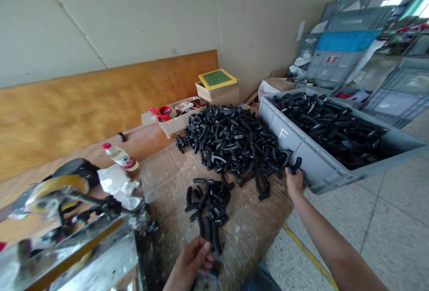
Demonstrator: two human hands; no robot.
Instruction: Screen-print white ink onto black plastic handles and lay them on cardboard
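A big heap of black plastic parts (231, 137) lies on the brown work surface (161, 170). Nearer to me is a smaller cluster of the same parts (212, 201). My left hand (197, 257) is just below this cluster, its fingers curled together; a dark piece shows beneath them, and whether they grip it is unclear. At the heap's right edge, beside the grey crate, my right hand (295, 179) has its fingers closed on a black part (295, 166).
The grey crate (301, 148) full of black parts stands on the right. A bottle (120, 157), crumpled white paper (117, 183) and a metal fixture (90, 242) are on the left. Behind the heap sit a tape dispenser (164, 112) and a cardboard box (219, 94).
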